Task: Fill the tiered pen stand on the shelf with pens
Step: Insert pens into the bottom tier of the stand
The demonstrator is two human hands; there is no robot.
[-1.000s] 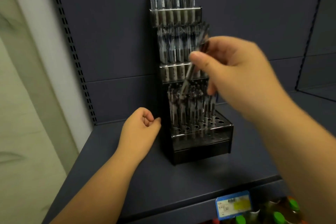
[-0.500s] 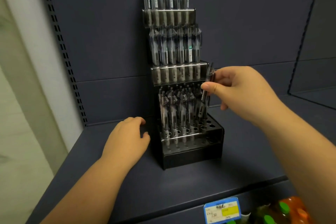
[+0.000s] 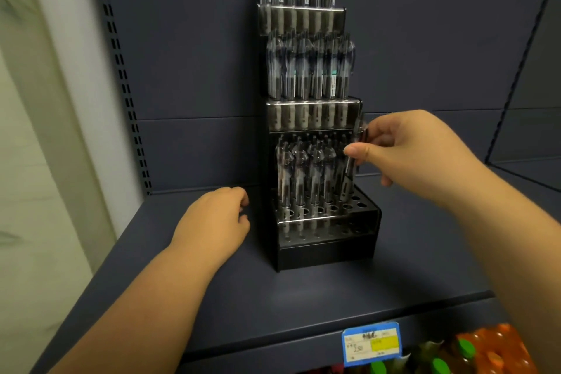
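Now | right hand point(image 3: 419, 155) pinches pen point(image 3: 352, 161) | stand point(image 3: 328, 240) (right holes free)

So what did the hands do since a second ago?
The right hand brought its pen down from beside the middle tier to the bottom tier of the stand, still pinching it. The left hand uncurled and settled beside the stand's base. The racked pens did not move.

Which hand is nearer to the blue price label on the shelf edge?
Right, though not by much. The right hand is above the price label, up at the pen stand; the left hand is farther left.
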